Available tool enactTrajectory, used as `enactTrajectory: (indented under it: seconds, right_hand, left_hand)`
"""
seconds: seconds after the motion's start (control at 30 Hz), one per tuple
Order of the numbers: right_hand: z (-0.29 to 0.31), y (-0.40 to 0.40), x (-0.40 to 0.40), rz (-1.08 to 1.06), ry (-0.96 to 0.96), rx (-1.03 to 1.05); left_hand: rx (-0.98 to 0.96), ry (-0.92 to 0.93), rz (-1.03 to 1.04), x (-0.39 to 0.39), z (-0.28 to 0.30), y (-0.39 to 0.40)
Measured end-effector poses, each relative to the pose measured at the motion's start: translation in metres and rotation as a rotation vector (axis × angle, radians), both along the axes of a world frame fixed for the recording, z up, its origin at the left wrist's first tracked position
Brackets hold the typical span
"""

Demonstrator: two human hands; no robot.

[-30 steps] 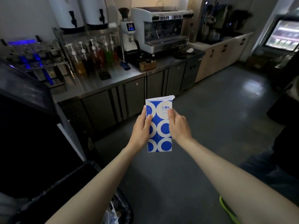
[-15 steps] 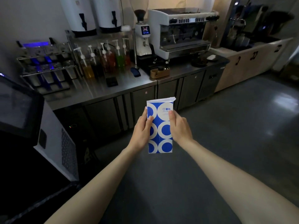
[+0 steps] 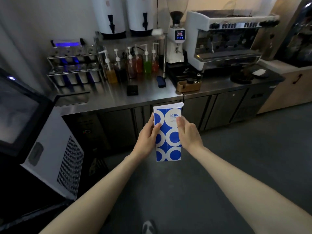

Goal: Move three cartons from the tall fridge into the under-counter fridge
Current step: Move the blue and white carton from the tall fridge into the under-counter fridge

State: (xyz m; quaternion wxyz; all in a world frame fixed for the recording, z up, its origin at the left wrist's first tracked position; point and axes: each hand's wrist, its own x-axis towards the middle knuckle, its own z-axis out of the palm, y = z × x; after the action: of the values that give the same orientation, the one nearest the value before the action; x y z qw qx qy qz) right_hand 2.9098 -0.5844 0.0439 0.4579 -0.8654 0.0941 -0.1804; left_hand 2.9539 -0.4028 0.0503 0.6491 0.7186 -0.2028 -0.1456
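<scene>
1. In front of the steel counter (image 3: 118, 98), I hold a blue-and-white carton (image 3: 168, 134) upright in the air, out before the dark cabinet doors (image 3: 118, 125) under the worktop.
2. My left hand (image 3: 148, 137) is closed round the carton's left edge, thumb across its face.
3. My right hand (image 3: 189, 132) is closed on its right edge.
4. Syrup bottles (image 3: 135, 66) and a coffee machine (image 3: 224, 39) stand on the counter behind.

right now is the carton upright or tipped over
Upright: the carton has its folded top seam up and flat base down, held in the air between the left hand and right hand.
</scene>
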Motion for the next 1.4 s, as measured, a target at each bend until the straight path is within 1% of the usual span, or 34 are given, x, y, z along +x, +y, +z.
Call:
enactTrajectory:
  seconds: [0.13, 0.23, 0.43, 0.57, 0.73, 0.9, 1.03, 1.23, 1.4]
  right_hand:
    - [-0.005, -0.016, 0.044, 0.029, 0.008, 0.032]
    - [0.0, -0.031, 0.083, 0.047, 0.028, 0.019]
    - [0.017, -0.055, 0.172, 0.091, 0.052, -0.087]
    - [0.016, -0.067, 0.23, 0.094, 0.068, -0.069]
    - [0.016, -0.081, 0.283, 0.116, 0.107, -0.005]
    - [0.008, -0.102, 0.335, 0.149, 0.154, 0.011]
    - [-0.004, -0.123, 0.38, 0.165, 0.155, -0.023]
    - [-0.026, -0.169, 0.455, 0.236, 0.138, -0.05]
    - [-0.041, -0.207, 0.512, 0.309, 0.149, -0.149]
  left_hand:
    - [0.01, -0.023, 0.002, 0.046, -0.006, -0.015]
    - [-0.003, -0.04, -0.003, 0.087, -0.007, -0.029]
    - [-0.019, -0.044, -0.002, 0.182, 0.004, -0.049]
    - [0.006, -0.07, -0.019, 0.245, 0.007, -0.06]
    - [0.046, -0.069, -0.049, 0.307, 0.006, -0.072]
    - [0.099, -0.085, -0.052, 0.364, -0.004, -0.087]
    - [0.125, -0.09, -0.018, 0.404, -0.014, -0.108]
    - [0.175, -0.069, 0.09, 0.466, -0.025, -0.148]
    - [0.261, -0.073, 0.161, 0.512, -0.032, -0.18]
